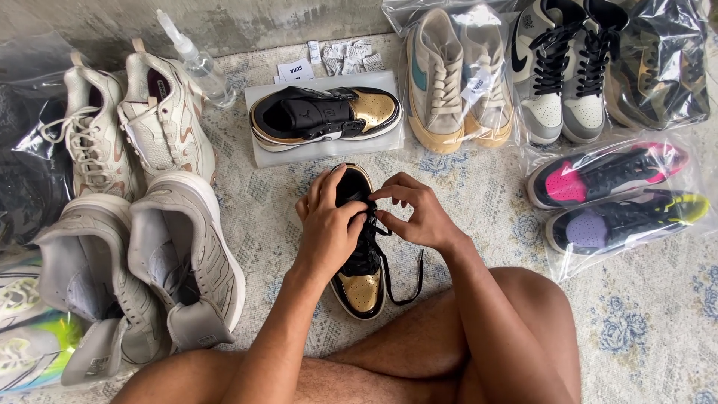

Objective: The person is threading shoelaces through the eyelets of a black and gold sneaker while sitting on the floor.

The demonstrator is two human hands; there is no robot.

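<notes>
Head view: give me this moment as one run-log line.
left hand: on black-and-gold shoe | right hand: pinching black lace | matching shoe: on its side, on clear bag | surface: patterned rug

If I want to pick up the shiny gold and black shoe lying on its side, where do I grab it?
Grab the gold and black shoe from above, around its black ankle collar. It lies on its side on a clear bag with the collar facing up and nothing covering it.

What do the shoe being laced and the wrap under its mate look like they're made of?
Black and gold shoe: likely glossy patent-style leather or synthetic; the gold toe reflects light. Lace: flat black woven fabric, it seems. Wrap under the second shoe: translucent plastic, slightly frosted.
</notes>
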